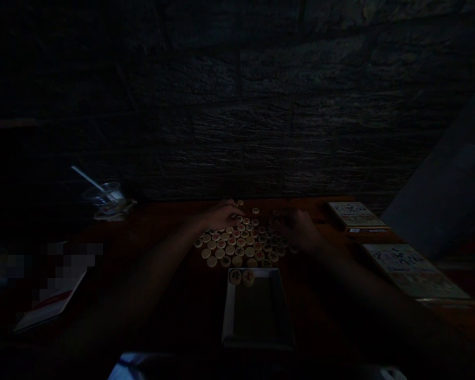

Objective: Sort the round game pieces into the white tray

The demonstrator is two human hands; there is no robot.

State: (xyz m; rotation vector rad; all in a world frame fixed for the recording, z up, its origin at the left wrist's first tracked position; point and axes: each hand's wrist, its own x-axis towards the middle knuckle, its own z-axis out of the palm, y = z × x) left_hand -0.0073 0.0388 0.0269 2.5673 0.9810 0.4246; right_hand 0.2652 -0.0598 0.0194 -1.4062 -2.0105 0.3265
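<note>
On the wooden table, Chinese chess pieces [240, 242] lie in a loose, mostly single-layer cluster, some with red or black characters and some blank side up. My left hand [221, 215] reaches to the cluster's far left edge, its thumb and curved fingers apart around a few pieces. At the far right edge is my right hand [298, 228], bent over the pieces; its fingers are lost in shadow. An open shallow box [228, 311] sits nearer to me, with two pieces [241, 277] side by side at its far left end.
Two printed boxes, one farther back [356, 215] and one nearer [415, 270], lie on the right. A clear plastic cup [110, 198] with a straw stands at the back left. Behind the table rises a dark stone wall [241, 116]. A pale flat item [51, 306] lies left.
</note>
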